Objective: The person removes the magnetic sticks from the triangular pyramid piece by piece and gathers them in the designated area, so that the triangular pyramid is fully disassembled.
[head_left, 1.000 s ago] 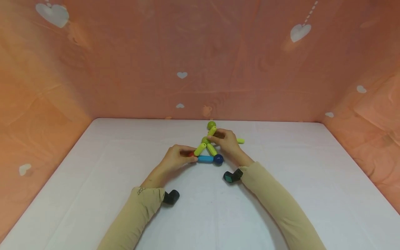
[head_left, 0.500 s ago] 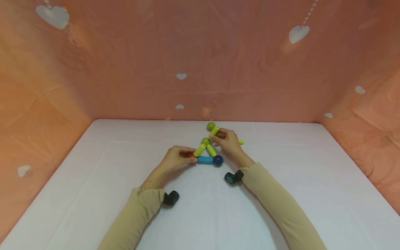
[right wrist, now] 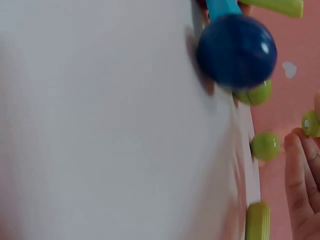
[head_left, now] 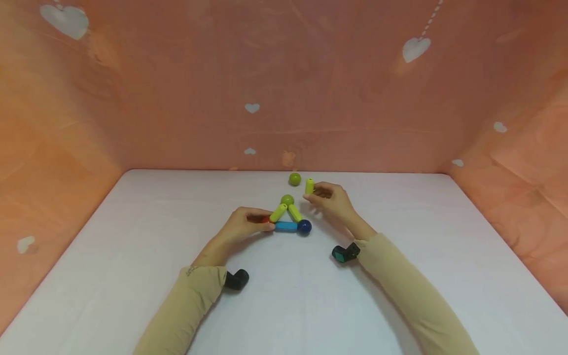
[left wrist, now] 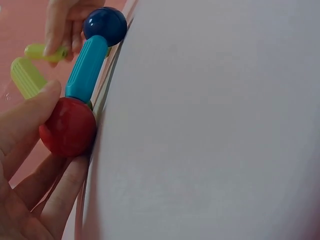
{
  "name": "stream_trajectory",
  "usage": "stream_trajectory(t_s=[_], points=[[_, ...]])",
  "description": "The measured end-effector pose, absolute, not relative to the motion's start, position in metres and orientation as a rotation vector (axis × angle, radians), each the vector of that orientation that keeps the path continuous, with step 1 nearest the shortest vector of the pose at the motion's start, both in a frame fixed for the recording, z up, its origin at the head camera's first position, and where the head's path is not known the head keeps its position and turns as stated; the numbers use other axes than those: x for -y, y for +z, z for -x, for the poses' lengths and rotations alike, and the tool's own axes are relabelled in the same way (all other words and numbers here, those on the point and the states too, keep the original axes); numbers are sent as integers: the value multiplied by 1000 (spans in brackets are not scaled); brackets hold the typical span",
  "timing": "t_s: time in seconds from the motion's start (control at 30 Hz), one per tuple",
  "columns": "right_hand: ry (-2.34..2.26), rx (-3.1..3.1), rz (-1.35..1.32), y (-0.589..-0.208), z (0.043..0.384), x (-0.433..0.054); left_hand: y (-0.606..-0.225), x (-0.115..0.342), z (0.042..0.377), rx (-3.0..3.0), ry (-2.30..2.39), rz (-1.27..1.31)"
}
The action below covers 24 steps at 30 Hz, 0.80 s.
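My left hand (head_left: pixel 241 226) grips a red ball (left wrist: pixel 68 127) at the left corner of a magnetic stick-and-ball piece. A light blue stick (head_left: pixel 286 226) joins the red ball to a dark blue ball (head_left: pixel 304 227). One lime stick (head_left: pixel 295 213) runs from the dark blue ball toward a green ball (head_left: pixel 287 200). Another lime stick (left wrist: pixel 27 77) tilts up from the red ball, its far end free. My right hand (head_left: pixel 334 201) pinches a separate lime stick (head_left: pixel 309 186) between thumb and fingers, held upright above the table, right of the green ball.
A loose green ball (head_left: pixel 295 179) lies near the back edge of the white table (head_left: pixel 284 305). Another lime stick (right wrist: pixel 257 222) lies on the table, seen in the right wrist view. A pink-orange cloth wall (head_left: pixel 284 84) rises behind and at both sides.
My right hand has moved right, away from the green ball, and the lime stick in it has turned from tilted to upright. My left hand keeps its grip on the red ball.
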State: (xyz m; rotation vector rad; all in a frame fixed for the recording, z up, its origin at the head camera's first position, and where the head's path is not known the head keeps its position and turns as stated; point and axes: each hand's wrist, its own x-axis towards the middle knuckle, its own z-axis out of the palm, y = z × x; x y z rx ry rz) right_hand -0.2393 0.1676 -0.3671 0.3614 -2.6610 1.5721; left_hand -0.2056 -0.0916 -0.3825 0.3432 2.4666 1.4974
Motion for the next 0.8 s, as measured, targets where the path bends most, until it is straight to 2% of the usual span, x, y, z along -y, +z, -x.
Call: stream_trajectory(t_s=[0.8], points=[[1275, 2927, -273, -367, 226, -226, -386, 93, 205, -2411, 1532, -320]])
